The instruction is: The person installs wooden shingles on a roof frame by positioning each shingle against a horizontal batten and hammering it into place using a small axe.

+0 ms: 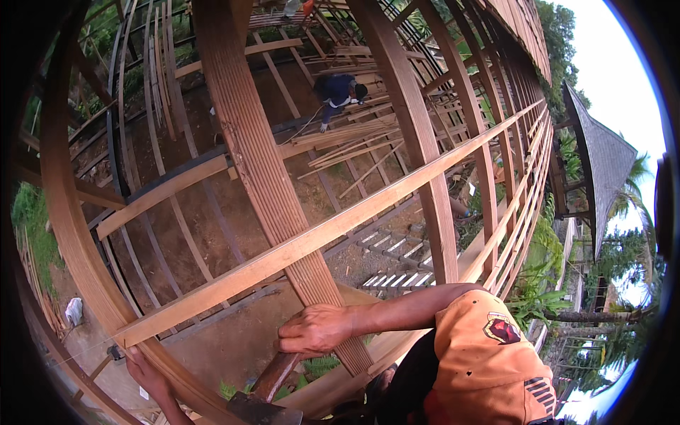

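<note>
My left hand (147, 377) is at the lower left, partly behind a curved-looking wooden rafter (78, 234). Its fingertips press at the end of a long, light wooden batten (312, 239), and a thin upright thing there is too small to name. The batten runs diagonally across the rafters toward the upper right. In the lower middle, my right hand (315, 331) is closed around the wooden handle of a hatchet-like tool (275, 375). Its broad dark metal head points down and left, near the left rafter. A grooved rafter (265, 156) passes behind my right wrist.
Further rafters (418, 134) and stacked battens (520, 205) extend right. Far below, a person (340, 93) in dark clothes bends over loose timber strips (354, 138) on floor joists. A dark-roofed building (602, 156) and plants stand at right. Gaps between rafters open onto the drop.
</note>
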The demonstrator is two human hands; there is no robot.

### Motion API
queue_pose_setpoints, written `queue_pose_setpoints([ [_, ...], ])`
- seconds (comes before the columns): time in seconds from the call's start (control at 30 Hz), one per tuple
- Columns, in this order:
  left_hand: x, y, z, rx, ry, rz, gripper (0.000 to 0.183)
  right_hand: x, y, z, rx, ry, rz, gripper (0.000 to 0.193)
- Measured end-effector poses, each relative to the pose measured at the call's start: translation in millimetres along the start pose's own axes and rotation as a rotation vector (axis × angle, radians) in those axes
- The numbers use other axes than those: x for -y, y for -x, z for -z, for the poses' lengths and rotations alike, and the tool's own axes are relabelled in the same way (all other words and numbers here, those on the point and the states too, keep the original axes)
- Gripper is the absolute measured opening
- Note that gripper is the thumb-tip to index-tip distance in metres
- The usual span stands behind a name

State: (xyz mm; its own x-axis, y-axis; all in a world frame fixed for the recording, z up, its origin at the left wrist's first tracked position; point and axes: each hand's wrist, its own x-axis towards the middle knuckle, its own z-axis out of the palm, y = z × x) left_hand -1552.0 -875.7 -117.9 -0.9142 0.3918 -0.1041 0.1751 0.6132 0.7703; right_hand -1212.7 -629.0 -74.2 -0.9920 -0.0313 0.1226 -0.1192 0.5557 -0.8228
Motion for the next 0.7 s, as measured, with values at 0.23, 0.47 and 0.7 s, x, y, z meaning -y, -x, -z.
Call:
queue_pose_setpoints([
  [0.23,30,-12,11,0.086,0.100,0.164,0.064,-2,4,-2,-0.020,0.044,0.069,0.028],
  [0.47,-8,2,10,-0.044,-0.053,-0.152,0.051,0,-7,0,0.019,0.163,0.051,0.025],
  [0.7,-48,15,-7,-0.184,0.045,-0.207,0.046,8,-2,5,0.120,0.269,-0.027,0.026],
])
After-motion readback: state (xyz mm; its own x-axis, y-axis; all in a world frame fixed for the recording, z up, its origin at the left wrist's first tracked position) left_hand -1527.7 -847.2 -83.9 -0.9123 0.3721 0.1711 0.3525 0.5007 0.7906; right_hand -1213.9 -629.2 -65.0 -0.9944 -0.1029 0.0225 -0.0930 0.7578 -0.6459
